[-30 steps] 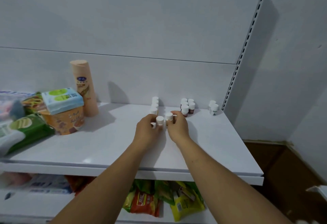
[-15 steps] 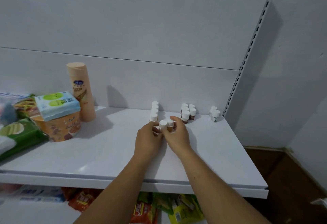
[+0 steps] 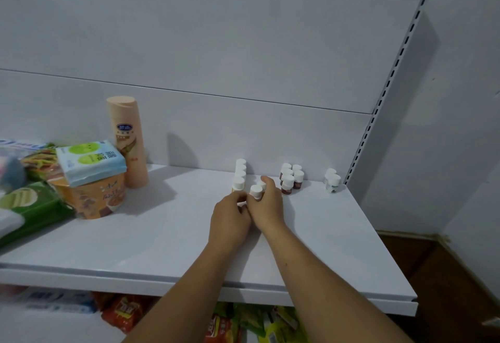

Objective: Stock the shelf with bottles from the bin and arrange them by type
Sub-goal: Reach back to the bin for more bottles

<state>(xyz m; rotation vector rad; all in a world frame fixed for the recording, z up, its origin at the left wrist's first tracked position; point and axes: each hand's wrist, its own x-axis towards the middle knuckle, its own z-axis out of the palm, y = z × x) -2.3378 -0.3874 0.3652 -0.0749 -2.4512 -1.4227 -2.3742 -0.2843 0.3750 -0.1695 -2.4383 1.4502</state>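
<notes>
Bottles [image 3: 256, 191] small, white-capped; left hand [image 3: 230, 220], right hand [image 3: 267, 207] gripping.

White-capped brown bottles [image 3: 290, 180], peach tube [image 3: 128, 142], white shelf [image 3: 162, 234].

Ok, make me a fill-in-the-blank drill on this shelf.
1. The wipes pack lies on the ____ noodle cup.
2. The tall peach bottle stands ____ on the shelf.
3. The right hand grips small bottles with ____ caps.
4. The brown bottles stand to that hand's ____.
Missing: orange; upright; white; right.
</notes>
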